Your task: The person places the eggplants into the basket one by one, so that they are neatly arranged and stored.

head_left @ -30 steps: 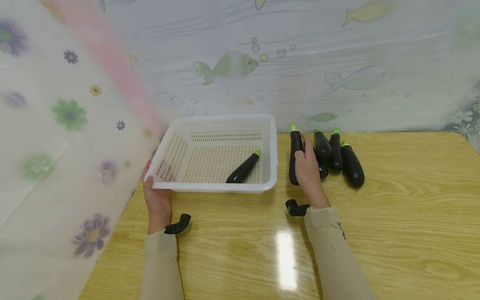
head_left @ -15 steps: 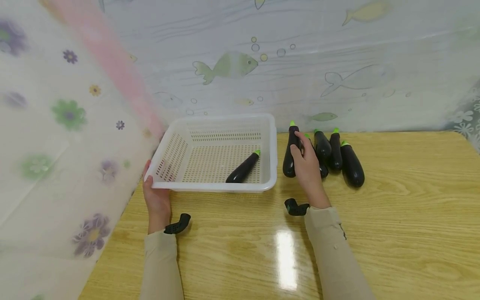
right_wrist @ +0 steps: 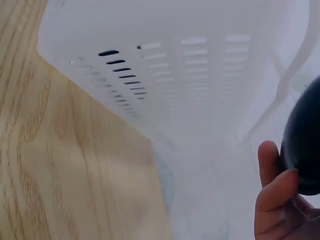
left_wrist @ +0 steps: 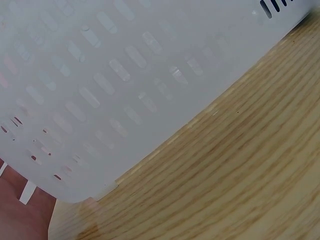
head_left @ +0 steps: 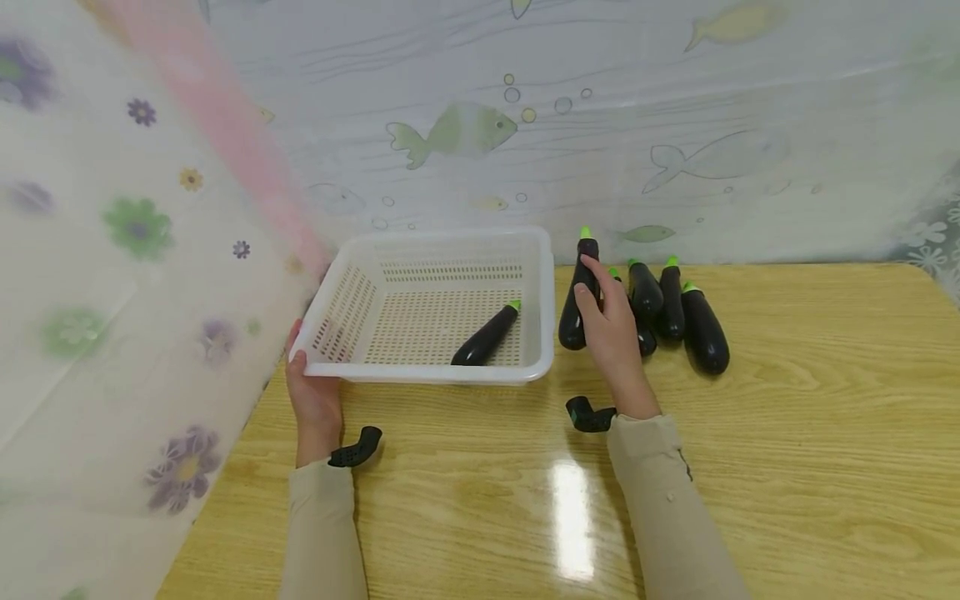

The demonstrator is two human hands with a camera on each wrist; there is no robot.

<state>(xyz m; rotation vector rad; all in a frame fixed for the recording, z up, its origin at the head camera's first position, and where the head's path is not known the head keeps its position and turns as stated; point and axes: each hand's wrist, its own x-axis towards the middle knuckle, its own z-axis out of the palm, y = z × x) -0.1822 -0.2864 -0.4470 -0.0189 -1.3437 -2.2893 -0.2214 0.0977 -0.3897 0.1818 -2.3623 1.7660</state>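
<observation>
Basket rim: the white basket (head_left: 435,372) stands at the far left of the table (head_left: 465,492), its right rim just beside the held eggplant, with a narrow gap between them in the head view.
Table edges: the far edge runs along the fish-print cloth (head_left: 450,192); the left edge slants beside the flower-print cloth (head_left: 112,333), near the basket's left side.
Room to move: wood surface stretches between the two forearms and, wider, from the rightmost eggplant to the table's right end; inside the basket, the slotted floor shows left of its one eggplant.
Left hand (head_left: 315,404): curled at the basket's near left corner, thumb over the rim, gripping it.
Right hand (head_left: 611,329): fingers and thumb bent round the held eggplant (head_left: 573,321), which leans with its green cap away from the person.
Eggplant in basket (head_left: 486,337): lies aslant in the right half, cap toward the right wall, blunt end partly behind the near rim.
In the way: the basket's right wall rises between the held eggplant and the basket floor.
Other eggplants (head_left: 672,312): four bunched right of the right hand, one partly hidden by it.
</observation>
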